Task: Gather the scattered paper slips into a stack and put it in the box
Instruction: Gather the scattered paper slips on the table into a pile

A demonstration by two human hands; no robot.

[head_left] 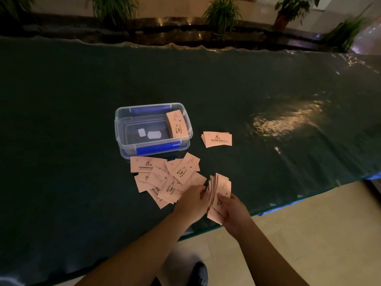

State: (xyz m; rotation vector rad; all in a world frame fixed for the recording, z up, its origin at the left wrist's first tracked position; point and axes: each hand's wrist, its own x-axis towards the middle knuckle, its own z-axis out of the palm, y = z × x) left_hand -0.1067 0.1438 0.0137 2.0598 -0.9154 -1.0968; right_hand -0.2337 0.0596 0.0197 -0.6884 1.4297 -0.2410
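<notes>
Several pink paper slips (162, 178) lie scattered and overlapping on the dark green table, just in front of a clear plastic box (121, 129) with blue latches. One stack of slips (177, 125) leans inside the box at its right end. A small neat pile of slips (217, 139) rests on the table to the right of the box. My right hand (233, 213) grips a fanned stack of slips (220, 188), held upright near the table's front edge. My left hand (193, 200) touches the stack's left side, over the edge of the scattered slips.
The table (82, 89) has a glossy covering with a bright glare patch at the right. Its front edge runs diagonally below my hands. Potted plants (221, 15) line a dark ledge behind the table. A shoe (200, 273) shows on the tiled floor.
</notes>
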